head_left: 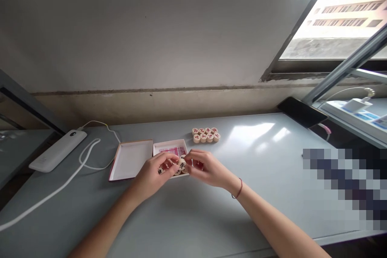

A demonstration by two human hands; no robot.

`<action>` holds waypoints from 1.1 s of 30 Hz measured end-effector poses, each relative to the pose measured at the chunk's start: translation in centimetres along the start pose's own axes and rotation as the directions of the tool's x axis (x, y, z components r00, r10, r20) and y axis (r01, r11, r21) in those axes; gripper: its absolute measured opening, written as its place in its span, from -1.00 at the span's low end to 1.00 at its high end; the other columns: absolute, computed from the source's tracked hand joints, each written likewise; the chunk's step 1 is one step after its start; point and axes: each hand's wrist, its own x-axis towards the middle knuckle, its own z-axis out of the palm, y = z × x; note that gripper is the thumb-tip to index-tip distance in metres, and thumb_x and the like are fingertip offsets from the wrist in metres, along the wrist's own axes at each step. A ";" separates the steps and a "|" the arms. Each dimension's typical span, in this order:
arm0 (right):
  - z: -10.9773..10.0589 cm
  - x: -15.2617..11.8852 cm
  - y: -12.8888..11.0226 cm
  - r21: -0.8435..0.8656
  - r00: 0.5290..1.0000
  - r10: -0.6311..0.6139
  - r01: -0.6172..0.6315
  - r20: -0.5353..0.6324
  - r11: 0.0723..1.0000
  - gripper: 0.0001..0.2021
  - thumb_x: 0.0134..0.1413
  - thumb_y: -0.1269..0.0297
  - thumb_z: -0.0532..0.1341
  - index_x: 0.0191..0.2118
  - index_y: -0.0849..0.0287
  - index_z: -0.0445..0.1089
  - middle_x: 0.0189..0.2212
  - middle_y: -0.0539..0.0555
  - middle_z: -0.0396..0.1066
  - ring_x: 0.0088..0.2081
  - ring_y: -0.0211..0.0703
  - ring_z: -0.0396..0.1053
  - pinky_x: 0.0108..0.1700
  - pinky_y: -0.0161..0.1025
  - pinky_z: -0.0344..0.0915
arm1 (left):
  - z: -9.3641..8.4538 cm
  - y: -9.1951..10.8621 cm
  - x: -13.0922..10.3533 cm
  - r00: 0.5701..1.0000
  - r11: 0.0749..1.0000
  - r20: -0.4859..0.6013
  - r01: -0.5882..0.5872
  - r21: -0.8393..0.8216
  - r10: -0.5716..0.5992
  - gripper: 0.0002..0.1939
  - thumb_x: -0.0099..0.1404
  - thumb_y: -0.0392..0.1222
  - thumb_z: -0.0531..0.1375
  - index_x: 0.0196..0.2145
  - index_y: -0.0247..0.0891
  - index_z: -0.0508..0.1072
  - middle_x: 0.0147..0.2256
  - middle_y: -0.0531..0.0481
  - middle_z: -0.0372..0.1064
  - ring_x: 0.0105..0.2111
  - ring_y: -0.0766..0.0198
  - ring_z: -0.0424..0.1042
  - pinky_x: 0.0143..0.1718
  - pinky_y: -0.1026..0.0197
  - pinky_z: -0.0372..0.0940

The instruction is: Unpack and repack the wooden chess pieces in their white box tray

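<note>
Black-marked piece up at the fingertips, right over the box!

And there it is: your left hand (159,171) has a round piece (182,164) pinched at its left edge, black character facing up. Your right hand (207,167) comes in from the other side, fingers curled, fingertips at the piece; whether they grip it too, you can't tell from here. All this above the near part of the white box (169,144), where more black-marked pieces sit, partly hidden by your fingers. Towards the far side, red print shows on the box floor. Just beside it on the left, the other box half (133,159) lies open, its pale inside facing up with nothing in it. Beyond the box, slightly right, red-marked pieces (207,135) stand in two neat rows of four on the grey worktop (250,169), tightly packed!
</note>
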 end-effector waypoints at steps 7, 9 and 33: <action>-2.6 0.4 3.7 -0.070 0.953 0.303 -0.301 0.009 0.951 -0.80 0.02 0.30 0.05 -0.58 0.18 0.19 -0.63 -0.08 0.09 -0.56 -0.34 -0.01 -0.53 -0.35 -0.06 | -3.7 -3.7 0.3 0.997 0.850 -0.021 -0.057 0.523 0.079 -0.68 0.36 -0.15 -0.05 -0.24 -0.19 0.50 -0.26 -0.05 0.44 -0.21 0.13 0.37 -0.13 0.09 0.27; -2.9 0.4 4.3 -0.138 0.932 0.363 -0.361 -0.016 0.922 -0.76 0.02 0.28 0.05 -0.62 0.16 0.14 -0.66 -0.08 0.05 -0.57 -0.33 -0.05 -0.54 -0.34 -0.10 | -3.9 -4.3 0.2 0.997 0.825 -0.006 -0.064 0.562 0.082 -0.69 0.34 -0.16 -0.03 -0.24 -0.16 0.52 -0.23 -0.05 0.40 -0.19 0.12 0.33 -0.10 0.07 0.25; -0.9 0.4 3.6 -0.451 0.943 0.287 -0.334 -0.171 0.828 -0.83 0.14 0.30 0.05 -0.17 0.13 0.33 -0.47 0.03 0.38 -0.52 -0.24 0.25 -0.47 -0.33 0.03 | -2.3 -3.9 0.0 0.999 0.810 0.025 -0.044 0.585 0.036 -0.73 0.31 -0.19 -0.01 -0.34 -0.17 0.49 -0.18 -0.06 0.38 -0.16 0.09 0.27 -0.09 0.01 0.22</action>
